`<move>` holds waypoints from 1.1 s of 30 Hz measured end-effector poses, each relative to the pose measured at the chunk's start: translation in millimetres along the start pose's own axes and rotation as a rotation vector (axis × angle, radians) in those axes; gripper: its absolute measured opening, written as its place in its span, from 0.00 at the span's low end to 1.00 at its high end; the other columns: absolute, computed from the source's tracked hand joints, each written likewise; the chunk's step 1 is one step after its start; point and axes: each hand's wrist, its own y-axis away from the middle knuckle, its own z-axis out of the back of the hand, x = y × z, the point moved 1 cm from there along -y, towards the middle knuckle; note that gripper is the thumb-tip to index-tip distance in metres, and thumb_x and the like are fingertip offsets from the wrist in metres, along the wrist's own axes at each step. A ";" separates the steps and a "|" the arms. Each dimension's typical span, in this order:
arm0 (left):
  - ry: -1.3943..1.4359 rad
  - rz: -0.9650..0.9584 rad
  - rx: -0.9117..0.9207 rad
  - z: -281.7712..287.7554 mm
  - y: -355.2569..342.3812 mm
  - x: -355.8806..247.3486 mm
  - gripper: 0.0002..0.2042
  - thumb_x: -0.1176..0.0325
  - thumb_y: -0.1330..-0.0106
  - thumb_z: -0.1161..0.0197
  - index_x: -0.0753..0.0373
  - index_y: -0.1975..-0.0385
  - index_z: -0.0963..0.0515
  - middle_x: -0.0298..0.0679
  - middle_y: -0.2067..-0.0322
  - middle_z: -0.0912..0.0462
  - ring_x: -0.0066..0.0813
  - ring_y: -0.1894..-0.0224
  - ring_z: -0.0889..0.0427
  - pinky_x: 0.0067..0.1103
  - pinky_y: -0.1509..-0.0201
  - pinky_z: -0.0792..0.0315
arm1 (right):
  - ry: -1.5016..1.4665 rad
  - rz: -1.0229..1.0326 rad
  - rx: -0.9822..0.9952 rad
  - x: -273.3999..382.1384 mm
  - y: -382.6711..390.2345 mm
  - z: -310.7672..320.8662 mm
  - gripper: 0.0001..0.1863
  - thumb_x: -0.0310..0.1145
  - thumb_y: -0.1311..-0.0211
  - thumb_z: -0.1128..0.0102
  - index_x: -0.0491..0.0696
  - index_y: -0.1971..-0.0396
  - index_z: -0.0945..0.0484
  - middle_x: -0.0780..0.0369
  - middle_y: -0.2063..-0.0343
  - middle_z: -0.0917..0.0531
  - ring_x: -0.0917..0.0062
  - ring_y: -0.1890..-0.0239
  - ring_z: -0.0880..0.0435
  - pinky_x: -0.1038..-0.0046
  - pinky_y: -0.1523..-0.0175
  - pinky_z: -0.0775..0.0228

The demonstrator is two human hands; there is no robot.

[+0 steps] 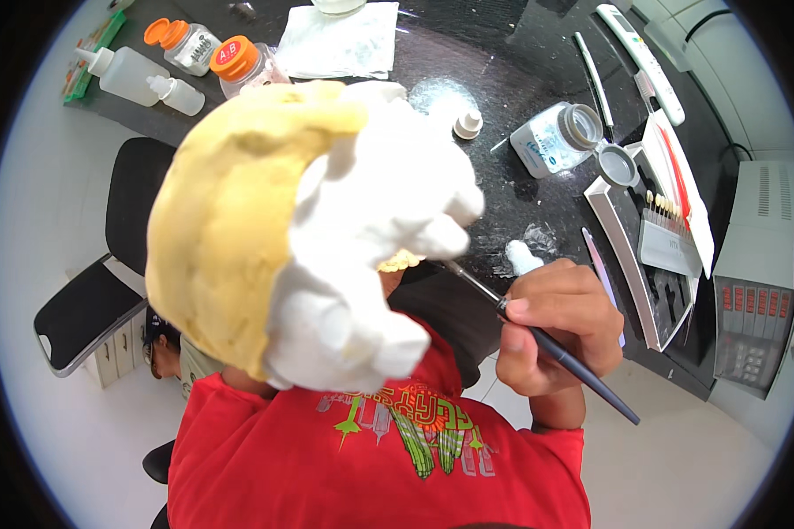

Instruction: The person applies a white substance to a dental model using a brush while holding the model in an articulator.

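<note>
1. Yellow and white plaster fills the middle of the view: a dental cast (309, 229) held up very close to the camera, so it is blurred.
2. Left hand: hidden behind the cast, so whether its fingers are spread or curled cannot be told; it seems to hold the cast up from behind.
3. Right hand (560, 326): fingers curled and pinching a thin dark brush (547, 339) like a pen.
4. Brush tip: points up and left, meeting a small row of yellowish teeth (401, 260) at the lower edge of the cast.
5. Red shirt (370, 458) with a green and orange print covers the lower part of the view.
6. Black desk (503, 115) lies beyond the hands. On it, just beyond the right hand, sits a small white lump (522, 257).
7. Farther back on the desk lies a clear jar (556, 138) on its side, its lid (617, 165) just beside it.
8. Right side of the desk: an open tray (653, 256) holding a row of tooth shade samples.
9. Far left of the desk: two jars with orange lids (234, 57) and two white squeeze bottles (128, 72), near a white cloth (340, 40).
10. Left of the person stands a black chair (106, 273) on a white floor.
</note>
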 end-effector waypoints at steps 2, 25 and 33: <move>-0.001 -0.027 0.006 -0.7 0.2 0.3 0.41 0.81 0.44 0.33 0.65 0.33 0.53 0.66 0.37 0.42 0.43 0.41 0.26 0.29 0.42 0.25 | 0.014 -0.005 0.019 -0.3 -0.9 -0.3 0.11 0.18 0.61 0.33 0.42 0.72 0.20 0.59 0.80 0.19 0.75 0.81 0.19 0.78 0.77 0.28; -0.027 -0.002 0.061 4.3 6.1 0.9 0.33 0.82 0.44 0.35 0.73 0.39 0.44 0.63 0.36 0.42 0.41 0.40 0.27 0.26 0.41 0.27 | 0.030 0.053 0.120 -6.6 2.9 -3.1 0.10 0.20 0.55 0.39 0.41 0.69 0.24 0.61 0.79 0.22 0.76 0.80 0.22 0.78 0.74 0.32; -0.024 -0.030 0.055 0.7 1.5 -1.2 0.34 0.84 0.45 0.36 0.73 0.38 0.44 0.64 0.36 0.41 0.41 0.40 0.26 0.27 0.42 0.27 | 0.043 0.044 0.125 -3.5 1.0 -0.8 0.10 0.21 0.55 0.38 0.41 0.69 0.24 0.61 0.79 0.21 0.77 0.81 0.22 0.79 0.75 0.32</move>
